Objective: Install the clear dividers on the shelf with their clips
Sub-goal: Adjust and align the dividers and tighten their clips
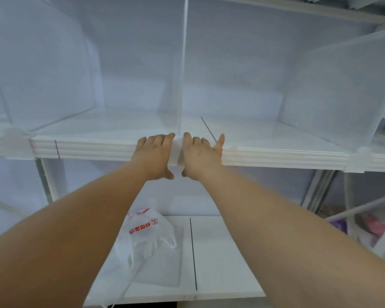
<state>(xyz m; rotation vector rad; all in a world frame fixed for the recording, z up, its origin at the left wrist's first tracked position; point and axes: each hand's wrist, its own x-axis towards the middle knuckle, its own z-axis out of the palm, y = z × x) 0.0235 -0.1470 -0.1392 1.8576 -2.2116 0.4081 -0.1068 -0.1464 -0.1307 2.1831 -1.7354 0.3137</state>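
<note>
A clear divider (183, 70) stands upright in the middle of the white shelf (276, 156). Its clip (177, 152) sits on the shelf's front edge, between my two hands. My left hand (152, 155) grips the edge just left of the clip, fingers on top and thumb below. My right hand (201, 155) does the same on the clip's right side. Both press against the clip. Two more clear dividers stand on the shelf: one at the left (42, 70) with its clip (18, 143), one at the right (342, 90) with its clip (358, 160).
On the lower shelf board (227, 252) lie a white plastic bag with red print (148, 236) and a flat clear sheet (165, 272). Black pencil lines mark both boards. Metal frame posts and coloured clutter (369, 223) stand at the lower right.
</note>
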